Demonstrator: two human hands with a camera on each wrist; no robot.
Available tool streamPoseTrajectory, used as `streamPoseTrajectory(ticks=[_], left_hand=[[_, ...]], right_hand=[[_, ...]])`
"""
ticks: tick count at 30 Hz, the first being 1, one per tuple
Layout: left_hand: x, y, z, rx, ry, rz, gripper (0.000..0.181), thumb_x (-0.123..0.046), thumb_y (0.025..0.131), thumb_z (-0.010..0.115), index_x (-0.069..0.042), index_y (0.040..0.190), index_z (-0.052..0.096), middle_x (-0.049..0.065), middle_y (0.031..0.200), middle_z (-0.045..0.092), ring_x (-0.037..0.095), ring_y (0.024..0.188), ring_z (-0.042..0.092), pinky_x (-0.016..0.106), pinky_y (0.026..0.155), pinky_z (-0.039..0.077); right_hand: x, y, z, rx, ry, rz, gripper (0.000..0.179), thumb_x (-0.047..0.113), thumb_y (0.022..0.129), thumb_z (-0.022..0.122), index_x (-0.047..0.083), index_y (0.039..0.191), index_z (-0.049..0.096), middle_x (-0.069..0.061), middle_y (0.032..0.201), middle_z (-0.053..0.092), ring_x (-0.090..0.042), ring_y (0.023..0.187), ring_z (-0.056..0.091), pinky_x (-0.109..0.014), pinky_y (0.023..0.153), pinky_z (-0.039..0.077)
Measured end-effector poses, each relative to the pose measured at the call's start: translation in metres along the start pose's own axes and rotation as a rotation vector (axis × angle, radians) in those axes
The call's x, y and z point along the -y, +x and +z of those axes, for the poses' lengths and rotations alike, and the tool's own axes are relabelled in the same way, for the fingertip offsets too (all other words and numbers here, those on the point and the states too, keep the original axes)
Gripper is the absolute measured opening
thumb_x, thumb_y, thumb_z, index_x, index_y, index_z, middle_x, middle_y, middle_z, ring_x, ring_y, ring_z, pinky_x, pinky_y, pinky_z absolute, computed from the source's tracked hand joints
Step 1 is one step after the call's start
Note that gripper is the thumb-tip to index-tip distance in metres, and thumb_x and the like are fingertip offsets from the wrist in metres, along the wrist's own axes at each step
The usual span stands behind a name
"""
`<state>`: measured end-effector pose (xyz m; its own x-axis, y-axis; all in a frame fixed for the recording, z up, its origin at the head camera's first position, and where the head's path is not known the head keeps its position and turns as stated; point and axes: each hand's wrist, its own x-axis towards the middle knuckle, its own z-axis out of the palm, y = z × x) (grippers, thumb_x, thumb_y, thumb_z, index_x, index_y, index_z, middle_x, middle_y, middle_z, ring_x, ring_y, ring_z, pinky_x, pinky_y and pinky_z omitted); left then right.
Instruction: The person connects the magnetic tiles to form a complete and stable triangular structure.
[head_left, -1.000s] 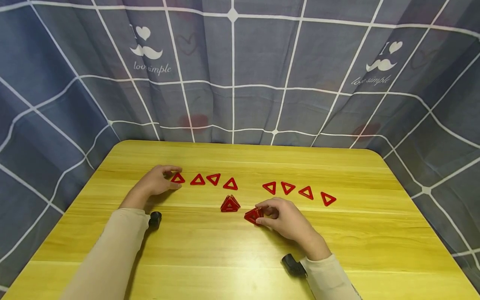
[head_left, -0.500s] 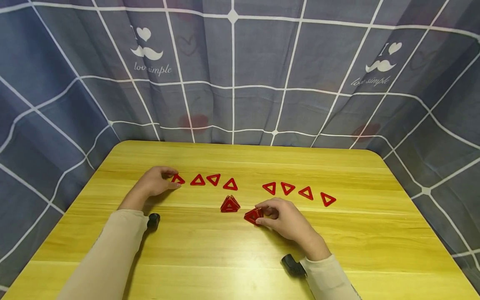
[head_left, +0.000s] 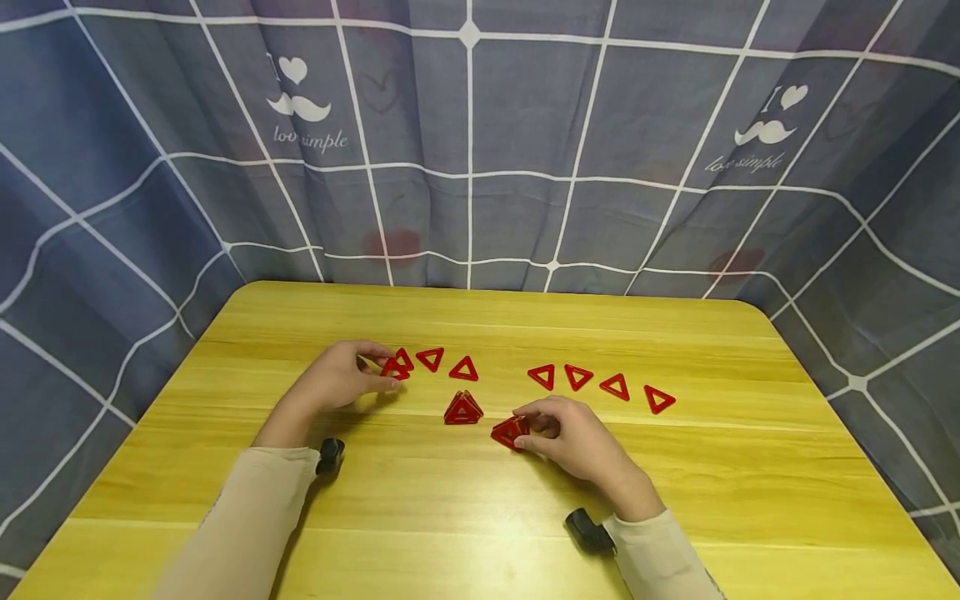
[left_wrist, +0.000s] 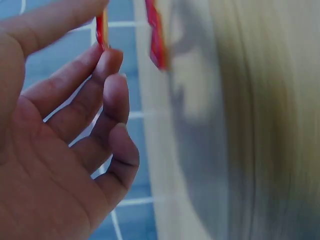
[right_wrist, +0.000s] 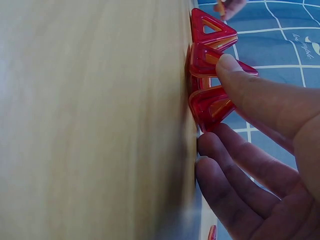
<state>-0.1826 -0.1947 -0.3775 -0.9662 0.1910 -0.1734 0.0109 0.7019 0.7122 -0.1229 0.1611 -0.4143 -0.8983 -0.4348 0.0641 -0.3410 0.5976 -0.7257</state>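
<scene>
Between the thumb and fingers of my left hand (head_left: 341, 377) is a pinched red triangular frame tile (left_wrist: 102, 31), raised off the table at the left end of a tile row. In the head view it overlaps another red tile (head_left: 405, 360). My right hand (head_left: 573, 435) grips a small pyramid of red triangle tiles (head_left: 507, 433) on the table, thumb against one face and fingers behind. Just left of it stands a second red pyramid (head_left: 462, 410), untouched. The right wrist view shows both pyramids side by side, with the gripped pyramid (right_wrist: 202, 60) partly behind the thumb.
Two more loose tiles, a left one (head_left: 431, 358) and a right one (head_left: 464, 369), lie behind the pyramids. Several others, including an end tile (head_left: 658, 399), lie flat at the right. A grey checked curtain (head_left: 517, 217) hangs behind the wooden table (head_left: 450, 517).
My left hand has picked up the leftmost tile and moved right with it, toward the neighbouring tile. My right hand keeps its grip on the pyramid, unmoved.
</scene>
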Motion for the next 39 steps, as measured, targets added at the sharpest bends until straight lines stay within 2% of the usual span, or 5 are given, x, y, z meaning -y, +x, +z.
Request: streamPoseTrajectory(ticks=[9, 18, 24, 31, 39], left_hand=[[-0.039, -0.020, 0.032, 0.107, -0.065, 0.136, 0.050, -0.024, 0.073, 0.092, -0.009, 0.117, 0.072, 0.005, 0.095, 0.062, 0.024, 0.082, 0.054, 0.037, 0.064, 0.046], [-0.061, -0.035, 0.064, 0.232, -0.075, 0.277, 0.038, -0.019, 0.072, 0.093, -0.013, 0.105, 0.073, 0.005, 0.084, 0.063, 0.016, 0.072, 0.054, 0.029, 0.061, 0.045], [-0.068, -0.040, 0.085, 0.300, -0.021, 0.318, 0.039, -0.021, 0.072, 0.093, -0.012, 0.102, 0.070, 0.001, 0.077, 0.061, 0.011, 0.068, 0.053, 0.027, 0.063, 0.046], [-0.071, -0.043, 0.102, 0.362, 0.042, 0.325, 0.040, -0.019, 0.069, 0.094, -0.013, 0.098, 0.068, 0.000, 0.075, 0.062, 0.008, 0.064, 0.053, 0.027, 0.062, 0.046], [-0.073, -0.049, 0.112, 0.351, 0.127, 0.330, 0.037, -0.020, 0.069, 0.093, -0.015, 0.094, 0.066, -0.006, 0.068, 0.055, 0.005, 0.059, 0.048, 0.025, 0.057, 0.042]], right_hand=[[-0.001, 0.001, 0.000, 0.002, 0.008, 0.006, 0.033, 0.024, 0.088, 0.081, 0.014, 0.118, 0.073, 0.002, 0.106, 0.068, -0.011, 0.088, 0.064, -0.031, 0.078, 0.054], [-0.002, 0.001, 0.000, 0.002, 0.015, 0.001, 0.033, 0.023, 0.088, 0.081, 0.014, 0.118, 0.073, 0.002, 0.105, 0.069, -0.010, 0.087, 0.065, -0.029, 0.077, 0.054], [-0.002, 0.001, 0.000, 0.008, 0.020, -0.004, 0.033, 0.023, 0.088, 0.081, 0.013, 0.118, 0.073, 0.002, 0.103, 0.068, -0.010, 0.085, 0.065, -0.030, 0.077, 0.054], [-0.003, 0.001, 0.000, 0.008, 0.016, 0.000, 0.034, 0.023, 0.087, 0.081, 0.013, 0.119, 0.073, 0.002, 0.104, 0.068, -0.010, 0.087, 0.064, -0.030, 0.077, 0.054], [-0.003, 0.001, 0.000, 0.006, 0.008, -0.002, 0.033, 0.023, 0.087, 0.081, 0.013, 0.118, 0.073, 0.003, 0.103, 0.068, -0.009, 0.086, 0.064, -0.031, 0.077, 0.054]])
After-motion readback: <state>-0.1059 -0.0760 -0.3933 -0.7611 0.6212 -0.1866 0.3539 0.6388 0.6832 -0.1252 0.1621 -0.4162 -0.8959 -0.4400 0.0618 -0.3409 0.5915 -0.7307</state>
